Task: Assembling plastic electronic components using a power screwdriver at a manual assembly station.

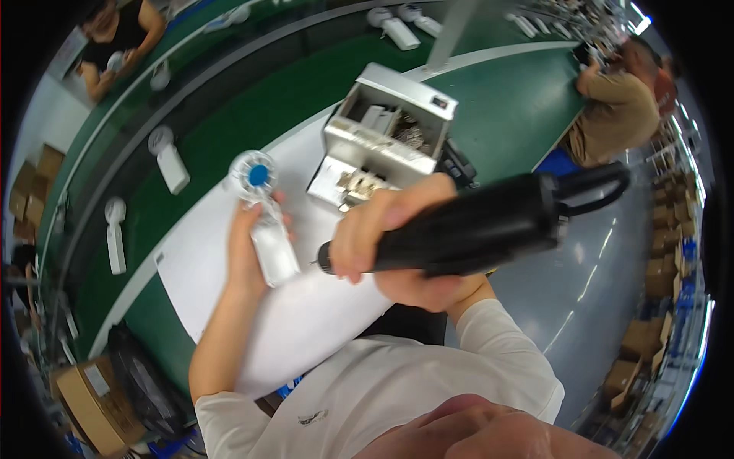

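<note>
My left hand point(246, 239) is closed round a white handheld fan point(276, 252) with a round caged head and a blue centre. The fan's head points away from me and its handle end faces my right hand. In my right hand point(375, 233) is a black electric screwdriver point(478, 226), gripped round its body. Its thin bit points left, a short way from the fan's handle; whether it touches the fan I cannot tell. The screwdriver is slightly blurred. Both hands are above a white sheet point(206, 268) on the bench.
Beyond my right hand stands a metal parts box point(386, 145) with small metal pieces inside. A conveyor with more white fans point(170, 162) runs along the far side. Co-workers sit at upper left and right point(623, 99). A cardboard box point(95, 405) and a black bag point(145, 379) lie at lower left.
</note>
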Demonstrator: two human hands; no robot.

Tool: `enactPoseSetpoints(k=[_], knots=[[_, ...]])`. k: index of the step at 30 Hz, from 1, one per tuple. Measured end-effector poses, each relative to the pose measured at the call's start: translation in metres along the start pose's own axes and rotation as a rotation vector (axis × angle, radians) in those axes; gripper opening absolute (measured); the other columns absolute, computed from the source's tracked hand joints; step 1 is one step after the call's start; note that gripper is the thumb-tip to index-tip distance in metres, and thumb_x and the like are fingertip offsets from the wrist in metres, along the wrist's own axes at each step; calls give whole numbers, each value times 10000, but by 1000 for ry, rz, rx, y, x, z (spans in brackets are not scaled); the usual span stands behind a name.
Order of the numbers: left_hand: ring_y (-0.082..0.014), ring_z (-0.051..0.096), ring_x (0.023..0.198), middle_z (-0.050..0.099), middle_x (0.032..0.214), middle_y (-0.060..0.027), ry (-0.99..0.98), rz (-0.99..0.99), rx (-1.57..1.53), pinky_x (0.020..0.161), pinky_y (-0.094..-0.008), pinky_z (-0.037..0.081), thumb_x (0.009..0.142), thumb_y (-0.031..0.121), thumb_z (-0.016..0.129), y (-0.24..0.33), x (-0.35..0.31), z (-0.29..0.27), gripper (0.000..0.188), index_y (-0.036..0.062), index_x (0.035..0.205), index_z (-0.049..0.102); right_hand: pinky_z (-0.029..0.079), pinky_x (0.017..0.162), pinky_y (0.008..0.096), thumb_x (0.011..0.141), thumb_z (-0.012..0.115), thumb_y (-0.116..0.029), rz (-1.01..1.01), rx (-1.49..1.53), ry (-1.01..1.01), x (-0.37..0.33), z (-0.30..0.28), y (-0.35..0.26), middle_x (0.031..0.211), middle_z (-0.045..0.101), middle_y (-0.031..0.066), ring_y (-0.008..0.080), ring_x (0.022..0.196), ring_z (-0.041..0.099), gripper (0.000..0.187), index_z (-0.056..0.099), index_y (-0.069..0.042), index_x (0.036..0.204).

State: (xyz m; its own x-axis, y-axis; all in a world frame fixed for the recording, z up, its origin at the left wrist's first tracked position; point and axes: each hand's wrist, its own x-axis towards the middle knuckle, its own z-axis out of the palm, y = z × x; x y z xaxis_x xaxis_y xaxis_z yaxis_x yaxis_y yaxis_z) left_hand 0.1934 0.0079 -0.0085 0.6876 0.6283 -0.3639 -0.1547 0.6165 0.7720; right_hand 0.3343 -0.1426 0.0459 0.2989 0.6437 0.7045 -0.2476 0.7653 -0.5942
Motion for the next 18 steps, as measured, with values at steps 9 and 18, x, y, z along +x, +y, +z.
enactPoseSetpoints(k=[9, 18], knots=[[-128, 592, 759, 619, 983, -65, -152, -153, 16, 701, -250, 514, 1022, 428, 403, -38, 2, 7, 416, 53, 1173, 498, 465, 491, 315, 823, 503, -736, -29, -122, 79, 3, -25, 32, 739, 522, 68, 170, 542, 504, 722, 447, -110, 1180], [-142, 587, 753, 601, 969, -70, -223, -129, -5, 688, -263, 494, 1016, 445, 410, -41, 4, -6, 424, 53, 1163, 479, 419, 432, 302, 828, 421, -777, -6, -206, 41, 0, -21, 71, 698, 490, 50, 154, 503, 462, 729, 499, -127, 1149]])
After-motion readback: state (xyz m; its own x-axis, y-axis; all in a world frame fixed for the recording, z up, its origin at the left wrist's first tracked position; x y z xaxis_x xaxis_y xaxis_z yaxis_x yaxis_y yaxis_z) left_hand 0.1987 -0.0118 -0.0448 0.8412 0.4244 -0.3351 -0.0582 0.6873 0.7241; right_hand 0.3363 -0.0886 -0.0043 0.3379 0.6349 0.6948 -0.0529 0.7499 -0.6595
